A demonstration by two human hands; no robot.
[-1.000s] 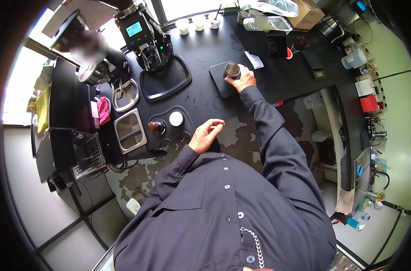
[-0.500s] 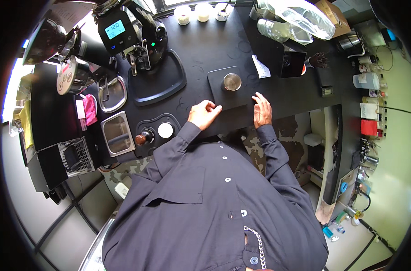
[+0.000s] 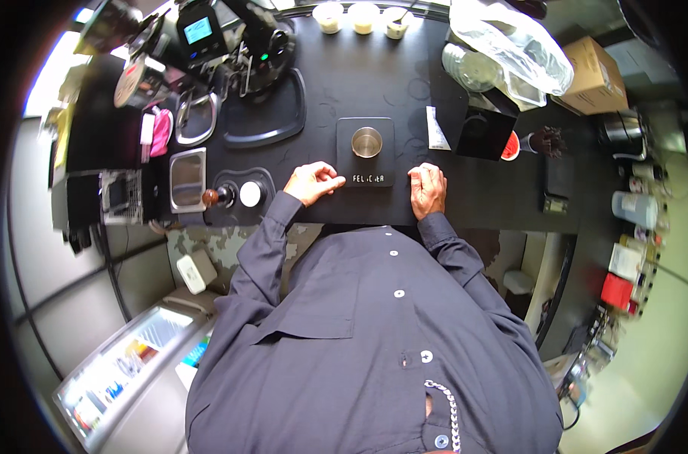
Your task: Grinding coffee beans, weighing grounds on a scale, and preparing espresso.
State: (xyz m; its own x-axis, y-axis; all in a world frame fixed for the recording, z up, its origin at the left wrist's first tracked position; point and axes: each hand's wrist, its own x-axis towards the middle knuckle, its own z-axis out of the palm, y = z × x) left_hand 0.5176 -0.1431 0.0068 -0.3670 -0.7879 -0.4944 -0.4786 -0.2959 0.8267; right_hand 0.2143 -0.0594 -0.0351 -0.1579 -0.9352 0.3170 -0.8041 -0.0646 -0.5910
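A round metal cup (image 3: 367, 142) stands upright on a flat black square scale (image 3: 346, 165), whose front display is lit with white characters. Close to the scale's left front corner is my left hand (image 3: 312, 183), its fingers loosely bent and the thumb pointing at the scale. My right hand (image 3: 428, 189) rests on the counter to the right, a small gap away from the scale, with relaxed, bent fingers. I see nothing held in either hand.
Left are a grinder (image 3: 257, 64), its black tray (image 3: 264, 140), a steel bin (image 3: 187, 181), a wood-handled tamper (image 3: 219, 197) and a round white-topped tool (image 3: 251, 194). Three small tubs (image 3: 363, 19) line the back. Right lie a paper slip (image 3: 436, 130), plastic cups (image 3: 476, 68) and a cardboard box (image 3: 593, 76).
The scale's display has lit up. My left hand has shifted to the scale's left side, and my right hand's fingers have bent more. The whole view has turned.
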